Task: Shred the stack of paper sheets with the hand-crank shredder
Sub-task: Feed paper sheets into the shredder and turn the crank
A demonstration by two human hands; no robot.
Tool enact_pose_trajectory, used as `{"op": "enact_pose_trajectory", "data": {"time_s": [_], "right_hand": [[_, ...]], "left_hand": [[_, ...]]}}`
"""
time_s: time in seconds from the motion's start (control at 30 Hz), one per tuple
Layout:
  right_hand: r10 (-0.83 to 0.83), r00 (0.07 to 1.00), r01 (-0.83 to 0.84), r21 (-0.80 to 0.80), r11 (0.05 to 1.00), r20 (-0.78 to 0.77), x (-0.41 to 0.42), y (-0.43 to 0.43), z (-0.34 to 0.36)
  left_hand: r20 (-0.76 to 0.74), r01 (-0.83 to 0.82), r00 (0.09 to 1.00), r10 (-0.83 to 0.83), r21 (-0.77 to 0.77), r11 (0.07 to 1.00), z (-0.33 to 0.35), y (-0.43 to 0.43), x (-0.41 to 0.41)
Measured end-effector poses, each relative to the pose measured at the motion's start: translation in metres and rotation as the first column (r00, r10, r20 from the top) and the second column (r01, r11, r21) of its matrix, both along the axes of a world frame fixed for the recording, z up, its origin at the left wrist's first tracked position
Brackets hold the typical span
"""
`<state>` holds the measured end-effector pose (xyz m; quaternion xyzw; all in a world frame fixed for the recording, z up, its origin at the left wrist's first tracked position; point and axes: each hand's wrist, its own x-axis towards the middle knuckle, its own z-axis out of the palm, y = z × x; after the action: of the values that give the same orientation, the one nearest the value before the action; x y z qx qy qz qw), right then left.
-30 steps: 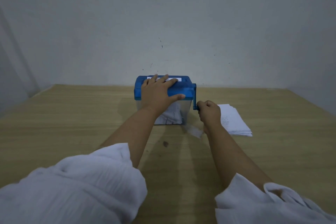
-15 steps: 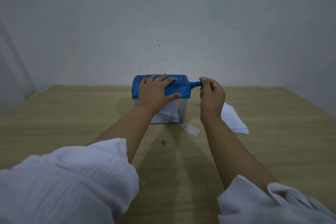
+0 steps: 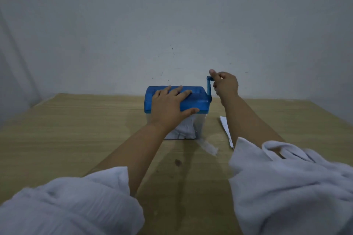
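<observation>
A small shredder with a blue lid (image 3: 194, 101) and a clear bin stands at the far middle of the wooden table (image 3: 76, 129). White shreds (image 3: 185, 129) fill the bin. My left hand (image 3: 170, 108) lies flat on the lid, fingers spread, thumb over its front edge. The blue crank (image 3: 209, 87) on the right side points straight up, and my right hand (image 3: 225, 84) grips its handle at the top. The stack of white paper sheets (image 3: 226, 129) lies on the table to the right, mostly hidden behind my right forearm.
A loose scrap of shredded paper (image 3: 209, 148) lies on the table just in front of the shredder's right corner. A dark spot (image 3: 178, 162) marks the wood nearer to me. The grey wall stands close behind the shredder. My white sleeves fill the lower corners.
My right hand has carried the crank handle round from low on the near side up to the top of its circle. My left hand stays on the lid.
</observation>
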<state>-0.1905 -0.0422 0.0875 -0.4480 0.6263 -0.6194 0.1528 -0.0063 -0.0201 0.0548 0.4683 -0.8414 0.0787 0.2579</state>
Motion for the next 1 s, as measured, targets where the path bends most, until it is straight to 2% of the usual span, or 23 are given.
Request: {"op": "enact_pose_trajectory", "data": {"time_s": [0.1,0.17,0.23,0.33,0.43,0.53,0.6,0.67,0.73,0.8,0.9,1.0], "right_hand": [[0.031,0.982,0.027,0.308,0.951,-0.184,-0.001,-0.005,-0.027],[0.046,0.995,-0.007,0.373,0.928,-0.094,-0.001,0.000,-0.052],[0.034,0.996,-0.058,0.325,0.944,0.078,0.001,0.010,-0.071],[0.029,0.993,-0.061,0.294,0.954,0.112,0.003,0.026,-0.086],[0.021,1.000,-0.022,0.262,0.965,0.010,0.005,0.039,-0.090],[0.041,0.992,0.000,0.323,0.946,-0.120,0.005,0.047,-0.086],[0.023,0.988,0.023,0.289,0.957,-0.154,-0.002,0.056,-0.084],[-0.041,0.972,0.089,0.199,0.976,-0.233,-0.020,0.069,-0.084],[-0.134,0.925,0.205,0.170,0.964,-0.356,-0.045,0.081,-0.089],[-0.194,0.882,0.311,0.220,0.925,-0.430,-0.065,0.092,-0.097],[-0.208,0.843,0.400,0.320,0.859,-0.495,-0.078,0.105,-0.111],[-0.187,0.809,0.463,0.408,0.787,-0.558,-0.081,0.113,-0.118]], "left_hand": [[0.006,-0.009,1.000,0.009,-0.008,1.000,-0.001,-0.001,0.000],[0.026,-0.026,0.999,0.026,-0.015,1.000,-0.002,-0.001,-0.001],[0.024,-0.023,0.999,0.024,-0.022,0.999,-0.001,-0.002,-0.001],[0.039,-0.026,0.999,0.028,-0.031,0.999,-0.001,-0.002,-0.001],[0.087,-0.062,0.994,0.066,-0.055,0.997,-0.008,-0.001,-0.004],[0.050,-0.125,0.990,0.133,-0.133,0.983,-0.024,0.011,-0.012],[0.017,-0.075,0.997,0.078,-0.133,0.988,-0.039,0.024,-0.012],[-0.075,0.050,0.995,-0.059,-0.117,0.992,-0.053,0.039,-0.014],[-0.087,0.176,0.979,-0.182,-0.067,0.982,-0.062,0.055,-0.021],[-0.042,0.265,0.963,-0.268,-0.062,0.962,-0.070,0.066,-0.029],[-0.109,0.357,0.932,-0.345,0.128,0.925,-0.073,0.074,-0.054],[-0.148,0.353,0.935,-0.322,0.322,0.878,-0.078,0.075,-0.087]]}}
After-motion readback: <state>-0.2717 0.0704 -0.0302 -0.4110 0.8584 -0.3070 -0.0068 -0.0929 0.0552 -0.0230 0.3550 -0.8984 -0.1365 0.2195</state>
